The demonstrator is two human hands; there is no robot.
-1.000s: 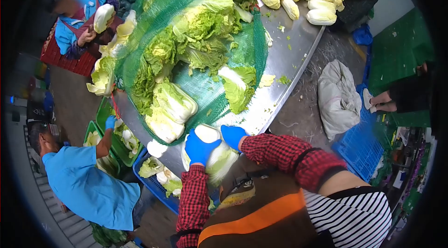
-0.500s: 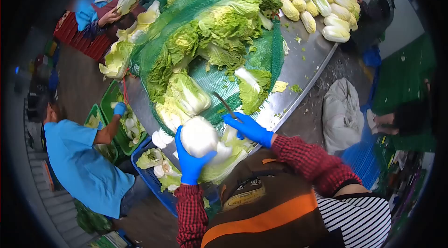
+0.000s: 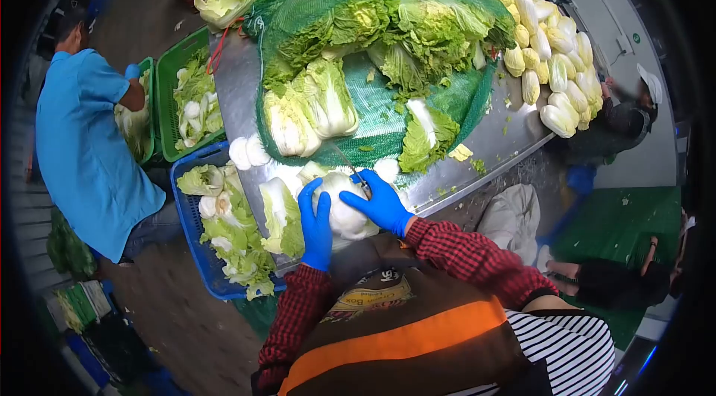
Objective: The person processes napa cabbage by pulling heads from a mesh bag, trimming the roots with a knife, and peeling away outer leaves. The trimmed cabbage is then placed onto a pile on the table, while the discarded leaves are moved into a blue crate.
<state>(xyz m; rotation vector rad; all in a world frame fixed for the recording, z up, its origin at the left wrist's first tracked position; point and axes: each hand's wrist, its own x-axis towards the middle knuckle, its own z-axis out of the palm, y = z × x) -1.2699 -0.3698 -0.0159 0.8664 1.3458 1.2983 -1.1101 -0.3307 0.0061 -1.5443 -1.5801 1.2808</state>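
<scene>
A napa cabbage (image 3: 344, 211) with its white base showing is held close to my apron, over the table's near edge. My left hand (image 3: 316, 226), in a blue glove, grips its left side with thumb and fingers. My right hand (image 3: 382, 203), also gloved, is closed around a knife (image 3: 365, 189), with its fingertips against the cabbage. The thin blade points away toward the green mesh bag (image 3: 377, 109). A loose outer leaf (image 3: 282, 215) lies left of my left hand. Whole leafy cabbages (image 3: 328, 101) sit at the opening of the mesh bag.
Trimmed cabbages (image 3: 559, 60) are piled at the table's (image 3: 440, 191) far right. A blue crate (image 3: 195, 245) of leaves stands at the left, with a green crate (image 3: 168, 83) beyond it. A co-worker in a blue shirt (image 3: 93, 150) bends nearby. A white sack (image 3: 514, 221) lies right.
My view has swung, shifting the scene. My right hand has come against the cabbage with the knife, and the cabbage sits nearer my body between both hands. A loose leaf now shows at the left.
</scene>
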